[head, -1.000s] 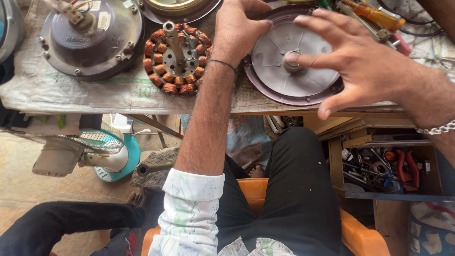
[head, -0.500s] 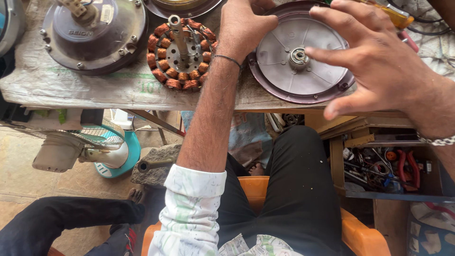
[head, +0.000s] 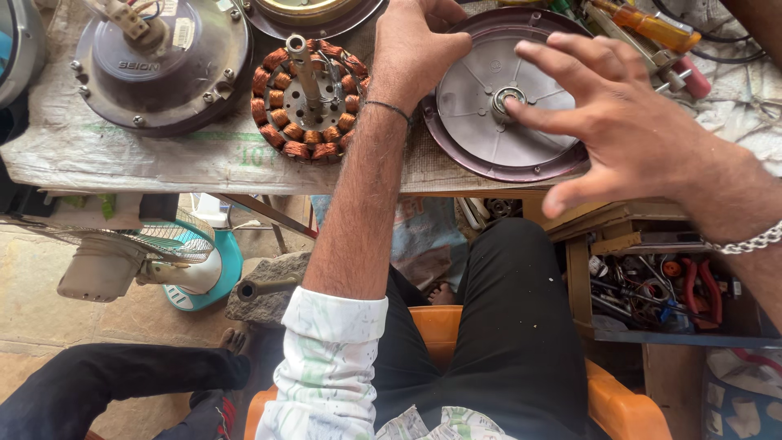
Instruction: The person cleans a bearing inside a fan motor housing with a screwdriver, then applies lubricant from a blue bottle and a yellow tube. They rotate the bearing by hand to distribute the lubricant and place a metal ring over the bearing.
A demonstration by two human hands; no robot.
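Note:
A round maroon fan motor cover (head: 489, 138) with a silver inner face and a centre bearing lies on the workbench. My left hand (head: 415, 49) grips its left rim, fingers curled over the edge. Spread open, my right hand (head: 627, 122) hovers over the cover's right side with its fingertips near the bearing. Just left of my left wrist stands a stator with copper windings (head: 305, 98) and an upright shaft.
A dark domed motor housing (head: 163, 65) sits at the bench's left. Screwdrivers (head: 643, 24) lie at the back right. Below the bench are a small teal fan (head: 187, 261), a box of tools (head: 660, 285) and another person's dark-trousered leg (head: 106, 383).
My right hand has slid rightward off the cover's centre, exposing the bearing. The left hand stays on the rim.

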